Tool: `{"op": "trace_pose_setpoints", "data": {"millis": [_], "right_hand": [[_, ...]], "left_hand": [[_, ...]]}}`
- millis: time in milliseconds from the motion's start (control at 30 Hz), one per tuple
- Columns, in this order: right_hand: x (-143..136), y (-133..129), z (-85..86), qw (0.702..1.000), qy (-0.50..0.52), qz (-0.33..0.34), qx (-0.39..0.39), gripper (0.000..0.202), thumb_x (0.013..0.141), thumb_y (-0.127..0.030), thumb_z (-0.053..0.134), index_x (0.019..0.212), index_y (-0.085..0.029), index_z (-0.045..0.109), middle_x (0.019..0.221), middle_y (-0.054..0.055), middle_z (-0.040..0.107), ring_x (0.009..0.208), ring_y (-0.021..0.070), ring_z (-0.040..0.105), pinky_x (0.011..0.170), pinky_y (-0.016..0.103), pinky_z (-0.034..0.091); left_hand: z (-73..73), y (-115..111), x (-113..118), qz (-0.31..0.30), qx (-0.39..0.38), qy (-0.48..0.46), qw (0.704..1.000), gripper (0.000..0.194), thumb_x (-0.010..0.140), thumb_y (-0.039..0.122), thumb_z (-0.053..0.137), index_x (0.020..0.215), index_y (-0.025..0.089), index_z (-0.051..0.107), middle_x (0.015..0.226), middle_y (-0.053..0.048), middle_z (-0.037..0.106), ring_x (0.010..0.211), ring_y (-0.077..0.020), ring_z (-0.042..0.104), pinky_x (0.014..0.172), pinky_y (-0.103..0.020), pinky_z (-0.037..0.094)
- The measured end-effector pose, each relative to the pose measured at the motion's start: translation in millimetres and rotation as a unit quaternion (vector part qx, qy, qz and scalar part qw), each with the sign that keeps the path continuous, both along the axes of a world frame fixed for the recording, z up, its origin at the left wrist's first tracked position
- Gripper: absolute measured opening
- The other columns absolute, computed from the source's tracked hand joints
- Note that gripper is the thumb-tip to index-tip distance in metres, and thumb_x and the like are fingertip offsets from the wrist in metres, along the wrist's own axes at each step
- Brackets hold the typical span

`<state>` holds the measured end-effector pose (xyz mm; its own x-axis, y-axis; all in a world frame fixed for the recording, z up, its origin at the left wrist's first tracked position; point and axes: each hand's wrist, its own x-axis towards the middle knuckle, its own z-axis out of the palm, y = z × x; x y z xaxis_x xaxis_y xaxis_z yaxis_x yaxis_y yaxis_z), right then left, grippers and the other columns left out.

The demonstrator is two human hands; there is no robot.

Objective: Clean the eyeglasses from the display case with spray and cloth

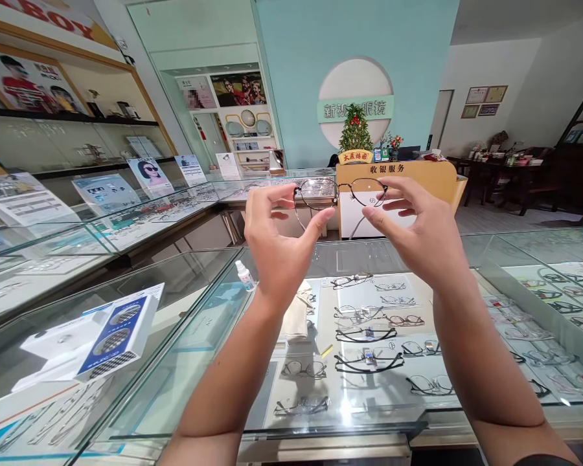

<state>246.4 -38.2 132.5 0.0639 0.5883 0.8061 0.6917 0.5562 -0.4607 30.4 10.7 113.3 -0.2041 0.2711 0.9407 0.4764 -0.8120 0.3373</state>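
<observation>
A pair of eyeglasses with thin dark round rims is held up in front of me, above the glass counter. My left hand pinches its left side, with the thumb below the lens and the fingers at the frame's outer edge. On the other side my right hand grips the right rim between thumb and fingers. The temples hang down and away from me. Below, on the counter, lie a beige cloth and a small white bottle.
A glass display counter spans the foreground, with rows of eyeglasses inside. A blue and white box stands at left. Farther off are a yellow cashier desk, a potted plant and another long display case.
</observation>
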Motion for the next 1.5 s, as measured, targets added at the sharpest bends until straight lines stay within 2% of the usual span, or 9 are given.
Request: {"op": "trace_pose_setpoints", "data": {"millis": [133,333,567,800,1033,1200,1300,1400,1500], "right_hand": [[-2.5,-0.7,0.1,1.000,-0.005,-0.026,0.008,0.048,0.096,-0.053,0.076,0.137,-0.028,0.070,0.119,0.010,0.082,0.104,0.0328,0.078,0.093,0.055,0.062],[-10.0,-1.5,-1.9,0.996,-0.022,-0.058,0.063,0.044,0.097,-0.051,0.074,0.135,-0.030,0.069,0.125,0.009,0.080,0.105,0.0322,0.076,0.091,0.053,0.063],[-18.9,-1.2,-3.5,0.994,-0.023,-0.067,0.087,0.041,0.098,-0.050,0.073,0.134,-0.032,0.067,0.120,0.008,0.077,0.100,0.0298,0.075,0.089,0.050,0.062],[-20.4,7.6,-9.4,0.993,-0.016,-0.059,0.101,0.042,0.100,-0.048,0.070,0.138,-0.034,0.064,0.131,0.009,0.072,0.114,0.0314,0.071,0.096,0.052,0.061],[-23.7,20.4,-14.6,0.995,0.004,-0.033,0.090,0.044,0.101,-0.052,0.067,0.142,-0.036,0.063,0.127,0.008,0.073,0.116,0.0323,0.070,0.102,0.057,0.059],[-21.6,27.0,-16.9,0.997,0.013,-0.010,0.071,0.044,0.100,-0.053,0.068,0.140,-0.034,0.064,0.126,0.009,0.076,0.115,0.0313,0.071,0.100,0.055,0.060],[-18.6,30.1,-17.6,0.998,0.019,0.015,0.052,0.046,0.099,-0.050,0.069,0.141,-0.033,0.063,0.128,0.008,0.077,0.117,0.0306,0.072,0.098,0.054,0.061],[-17.4,31.5,-17.4,0.998,0.023,0.026,0.047,0.047,0.098,-0.048,0.069,0.142,-0.032,0.062,0.132,0.008,0.077,0.119,0.0308,0.072,0.099,0.055,0.062],[-20.2,32.2,-17.6,0.998,0.020,0.023,0.060,0.049,0.099,-0.047,0.068,0.145,-0.033,0.061,0.137,0.009,0.075,0.125,0.0323,0.071,0.102,0.057,0.061]], "left_hand": [[2.2,2.6,-2.4,-0.018,-0.021,0.012,1.000,0.054,0.081,0.056,0.093,0.117,0.026,0.068,0.113,-0.005,0.069,0.100,-0.0217,0.070,0.084,-0.037,0.059],[7.2,2.3,-10.0,-0.044,-0.069,0.037,0.996,0.050,0.083,0.055,0.092,0.117,0.027,0.068,0.113,-0.006,0.073,0.104,-0.0227,0.073,0.082,-0.035,0.060],[10.8,2.7,-18.3,-0.056,-0.087,0.040,0.994,0.050,0.083,0.056,0.091,0.117,0.027,0.070,0.112,-0.006,0.075,0.102,-0.0213,0.075,0.080,-0.033,0.060],[7.6,17.0,-21.2,-0.054,-0.041,0.036,0.997,0.051,0.079,0.058,0.094,0.114,0.029,0.070,0.111,-0.005,0.075,0.103,-0.0228,0.073,0.085,-0.038,0.061],[-0.1,29.9,-18.3,-0.026,-0.013,0.012,1.000,0.054,0.080,0.064,0.091,0.116,0.031,0.067,0.109,-0.005,0.070,0.104,-0.0243,0.071,0.089,-0.042,0.058],[-1.1,25.3,-14.7,-0.005,-0.003,0.009,1.000,0.055,0.081,0.061,0.091,0.119,0.030,0.066,0.111,-0.004,0.069,0.105,-0.0242,0.069,0.090,-0.041,0.057],[0.3,18.8,-12.7,0.014,0.033,0.013,0.999,0.053,0.080,0.057,0.094,0.117,0.029,0.067,0.112,-0.004,0.068,0.106,-0.0251,0.068,0.089,-0.042,0.056],[1.6,15.0,-12.1,0.003,0.079,0.018,0.997,0.049,0.082,0.054,0.093,0.116,0.030,0.069,0.110,-0.005,0.068,0.103,-0.0254,0.066,0.088,-0.044,0.054],[0.8,17.5,-13.9,0.003,0.070,0.021,0.997,0.047,0.084,0.054,0.091,0.120,0.032,0.068,0.116,-0.006,0.067,0.112,-0.0277,0.066,0.094,-0.048,0.055]]}}
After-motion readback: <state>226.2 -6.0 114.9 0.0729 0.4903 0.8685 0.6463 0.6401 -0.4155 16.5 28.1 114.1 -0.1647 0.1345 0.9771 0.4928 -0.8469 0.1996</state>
